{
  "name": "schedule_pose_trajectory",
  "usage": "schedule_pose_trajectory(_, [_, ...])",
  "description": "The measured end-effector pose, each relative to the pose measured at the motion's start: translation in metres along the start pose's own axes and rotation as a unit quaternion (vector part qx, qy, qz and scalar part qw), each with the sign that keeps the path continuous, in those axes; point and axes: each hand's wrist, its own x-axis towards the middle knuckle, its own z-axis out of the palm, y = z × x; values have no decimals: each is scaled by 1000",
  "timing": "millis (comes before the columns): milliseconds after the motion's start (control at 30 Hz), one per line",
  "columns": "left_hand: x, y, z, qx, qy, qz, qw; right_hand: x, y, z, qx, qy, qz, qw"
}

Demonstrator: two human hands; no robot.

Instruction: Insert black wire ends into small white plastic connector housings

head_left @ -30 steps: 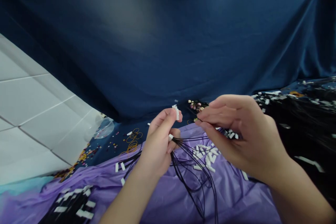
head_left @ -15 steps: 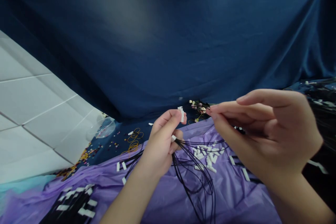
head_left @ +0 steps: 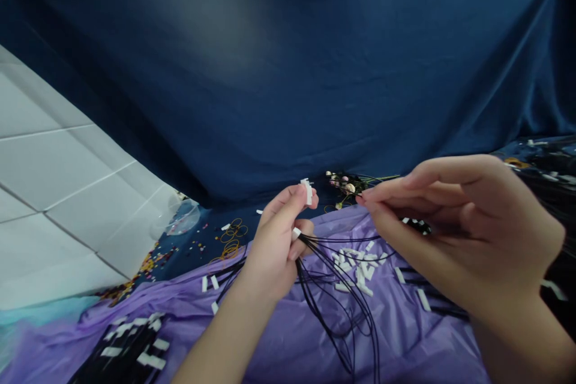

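My left hand point(head_left: 274, 249) pinches a small white connector point(head_left: 308, 190) between thumb and forefinger, and its lower fingers clamp a bundle of thin black wires point(head_left: 335, 297) that trail down over the purple sheet point(head_left: 279, 336). My right hand point(head_left: 454, 228) hovers just right of the connector, fingers curled together with the tips pointing at it; black wires with white ends point(head_left: 416, 225) sit under its fingers. I cannot make out exactly what the right fingertips pinch.
Loose white connectors point(head_left: 355, 267) lie on the purple sheet. Yellow rubber bands point(head_left: 230, 237) and small beads dot the blue cloth point(head_left: 288, 72) behind. More wired connectors point(head_left: 130, 348) lie bottom left, a dark wire pile point(head_left: 549, 192) at right, white tiles point(head_left: 54, 192) at left.
My right hand has drawn back to the right, away from the left hand's connector. The left hand has stayed almost still, holding the connector and wires.
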Motion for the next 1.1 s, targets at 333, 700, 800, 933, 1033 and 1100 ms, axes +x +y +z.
schedule_pose_trajectory(333, [-1,0,-1,7,-22,-6,1000,-2,2,-1,-45,-1,-8,999])
schedule_pose_trajectory(700, [-1,-1,0,10,-24,21,999,-4,1,-2,-36,-9,7,999])
schedule_pose_trajectory(800, [1,-5,0,8,-19,62,998,-3,-4,-1,38,-24,110,993])
schedule_pose_trajectory(933, [2,-8,-2,3,-6,109,994,1,-7,-3,96,-47,196,975])
schedule_pose_trajectory(1033, [2,-9,-2,1,-20,116,993,5,-8,-6,121,-59,211,968])
schedule_pose_trajectory(1100, [2,-8,-1,3,-28,108,994,5,-7,-7,130,-72,206,967])
